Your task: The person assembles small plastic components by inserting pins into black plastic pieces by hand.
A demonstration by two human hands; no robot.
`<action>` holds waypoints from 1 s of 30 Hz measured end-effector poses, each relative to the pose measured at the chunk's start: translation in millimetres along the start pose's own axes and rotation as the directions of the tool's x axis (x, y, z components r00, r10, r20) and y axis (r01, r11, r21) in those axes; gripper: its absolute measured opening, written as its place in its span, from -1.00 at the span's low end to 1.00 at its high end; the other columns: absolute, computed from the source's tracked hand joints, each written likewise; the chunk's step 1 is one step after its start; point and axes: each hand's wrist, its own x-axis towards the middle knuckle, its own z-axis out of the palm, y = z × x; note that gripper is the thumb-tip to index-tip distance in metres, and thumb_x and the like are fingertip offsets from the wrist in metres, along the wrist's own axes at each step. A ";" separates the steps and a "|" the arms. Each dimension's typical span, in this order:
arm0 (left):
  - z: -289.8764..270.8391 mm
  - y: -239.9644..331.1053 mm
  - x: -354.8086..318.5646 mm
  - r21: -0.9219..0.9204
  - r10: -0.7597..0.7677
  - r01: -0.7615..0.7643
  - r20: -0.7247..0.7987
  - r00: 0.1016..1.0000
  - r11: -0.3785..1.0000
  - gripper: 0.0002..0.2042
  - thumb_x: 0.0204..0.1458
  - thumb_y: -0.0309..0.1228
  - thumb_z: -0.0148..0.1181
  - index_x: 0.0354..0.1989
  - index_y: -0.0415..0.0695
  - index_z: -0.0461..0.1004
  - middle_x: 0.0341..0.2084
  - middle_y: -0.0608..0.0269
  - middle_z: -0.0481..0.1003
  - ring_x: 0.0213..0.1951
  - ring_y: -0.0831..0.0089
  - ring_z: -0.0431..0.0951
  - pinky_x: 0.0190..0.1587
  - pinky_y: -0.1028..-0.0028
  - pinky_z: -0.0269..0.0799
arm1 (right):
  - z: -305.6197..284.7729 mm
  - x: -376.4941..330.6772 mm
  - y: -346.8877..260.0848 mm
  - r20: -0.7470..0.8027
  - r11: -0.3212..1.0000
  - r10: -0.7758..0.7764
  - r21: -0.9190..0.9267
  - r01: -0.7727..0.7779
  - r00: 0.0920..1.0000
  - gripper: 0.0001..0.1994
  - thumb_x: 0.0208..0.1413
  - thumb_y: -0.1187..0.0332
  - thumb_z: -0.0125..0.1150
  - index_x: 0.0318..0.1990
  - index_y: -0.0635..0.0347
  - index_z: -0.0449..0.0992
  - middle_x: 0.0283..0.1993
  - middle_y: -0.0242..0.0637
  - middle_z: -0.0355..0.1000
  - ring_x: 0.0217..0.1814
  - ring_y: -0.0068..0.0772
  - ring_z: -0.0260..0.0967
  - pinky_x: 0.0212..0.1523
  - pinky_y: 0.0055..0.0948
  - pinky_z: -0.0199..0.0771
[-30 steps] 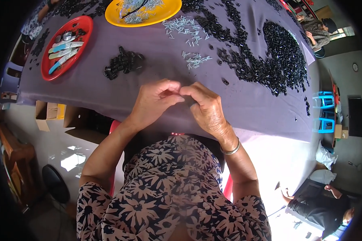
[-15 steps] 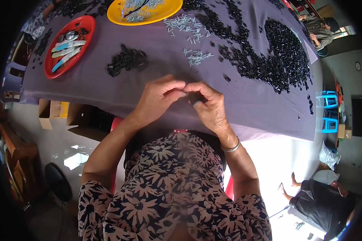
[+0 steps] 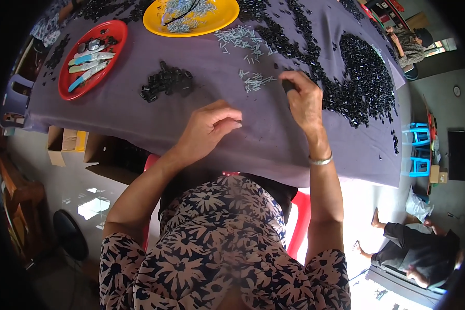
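Note:
My left hand (image 3: pixel 212 125) is over the cloth near the table's front edge, its thumb and forefinger pinched on a tiny dark piece (image 3: pixel 239 123) that barely shows. To the right and farther forward, my right hand (image 3: pixel 306 101) is bent above the table with curled fingers. Something dark shows at its thumb, and whether the fingers hold anything is unclear. Just left of that hand lies a small heap of thin silvery pins (image 3: pixel 256 81). A large spread of small black pieces (image 3: pixel 359 77) lies on its right. A smaller black heap (image 3: pixel 165 81) sits beyond my left hand.
A red tray (image 3: pixel 65 77) with blue-and-white handled tools stands at left on the purple-grey cloth (image 3: pixel 243 150). A yellow plate (image 3: pixel 191 30) with pins is at the back, more loose pins (image 3: pixel 240 37) beside it. Other people sit far right and lower right.
My right hand has parted from the left and moved forward and right, toward the pins and black pieces. The left hand has stayed nearly in place, still pinched.

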 end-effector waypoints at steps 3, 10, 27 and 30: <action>0.8 -3.1 1.1 0.012 0.004 -0.004 -0.026 1.000 1.000 -0.85 -0.01 -0.65 0.25 -0.25 -0.22 0.54 -0.46 0.35 0.41 -0.45 0.61 0.36 -0.38 0.59 0.28 | 9.7 16.7 22.6 0.042 0.965 -0.222 -0.133 0.226 0.974 -0.63 -0.19 0.71 -0.01 -0.20 0.20 0.56 -0.30 -0.21 0.48 -0.31 -0.26 0.47 -0.24 -0.47 0.45; 2.6 -2.2 2.0 -0.006 0.012 -0.012 -0.045 0.999 1.000 -0.86 -0.02 -0.64 0.26 -0.26 -0.21 0.55 -0.48 0.36 0.41 -0.45 0.62 0.36 -0.38 0.58 0.28 | 19.3 21.9 35.1 0.072 0.949 -0.226 -0.209 0.236 0.971 -0.63 -0.25 0.71 0.04 -0.25 0.15 0.59 -0.33 -0.25 0.47 -0.33 -0.30 0.46 -0.26 -0.47 0.44; 2.2 -4.4 2.3 0.035 0.040 -0.037 -0.079 0.996 0.999 -0.85 0.03 -0.60 0.23 -0.22 -0.19 0.55 -0.53 0.33 0.37 -0.50 0.57 0.34 -0.42 0.54 0.28 | -1.4 24.1 27.0 0.122 0.997 0.041 0.063 -0.049 0.992 -0.68 -0.14 0.66 -0.06 -0.24 0.22 0.57 -0.33 -0.32 0.50 -0.45 -0.52 0.34 -0.33 -0.51 0.39; 3.1 -2.9 2.3 0.033 0.037 -0.034 -0.078 0.996 0.999 -0.86 0.03 -0.60 0.23 -0.23 -0.19 0.55 -0.52 0.33 0.38 -0.50 0.57 0.35 -0.42 0.54 0.28 | -0.6 22.4 32.4 0.117 0.988 -0.097 -0.104 0.110 0.988 -0.67 -0.15 0.66 -0.04 -0.24 0.20 0.56 -0.32 -0.30 0.49 -0.42 -0.46 0.38 -0.29 -0.50 0.41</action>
